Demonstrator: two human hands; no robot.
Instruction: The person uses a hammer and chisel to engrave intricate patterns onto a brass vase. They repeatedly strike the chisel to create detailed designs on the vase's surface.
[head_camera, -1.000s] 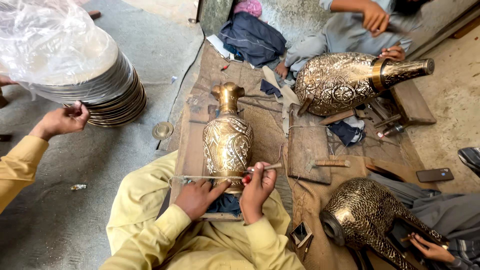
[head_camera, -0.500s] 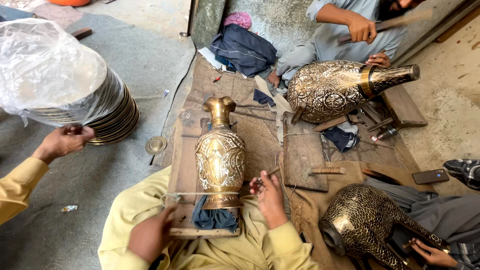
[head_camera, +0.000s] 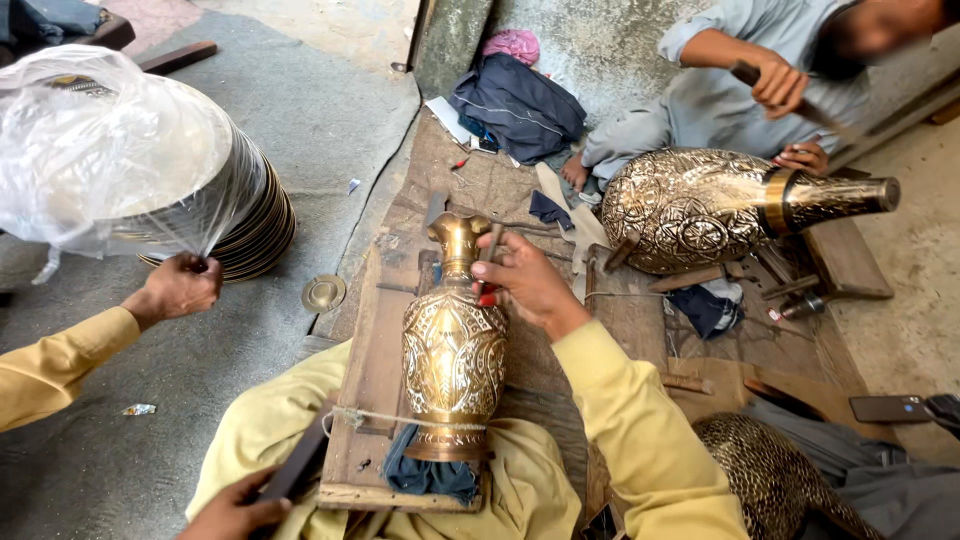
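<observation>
An engraved brass vase (head_camera: 453, 350) lies on a wooden board (head_camera: 372, 350) across my lap, tied down near its base by a cord (head_camera: 385, 420), with a dark cloth (head_camera: 420, 478) under the foot. My right hand (head_camera: 528, 285) rests beside the vase's neck and grips a thin metal punch (head_camera: 490, 262) with a red tip. At the bottom edge my left hand (head_camera: 232, 512) holds a dark flat tool (head_camera: 296, 464) next to the board.
Another person's yellow-sleeved hand (head_camera: 178, 290) pinches the plastic sheet (head_camera: 95, 150) over a stack of metal plates (head_camera: 255, 225). A person in grey (head_camera: 700, 75) hammers a large brass vase (head_camera: 700, 208). A third vase (head_camera: 770, 480) lies lower right. A small brass disc (head_camera: 323, 293) sits on the floor.
My right hand has moved from the vase's base up to its neck with the punch. My left hand has dropped to the lower left and now grips the dark tool.
</observation>
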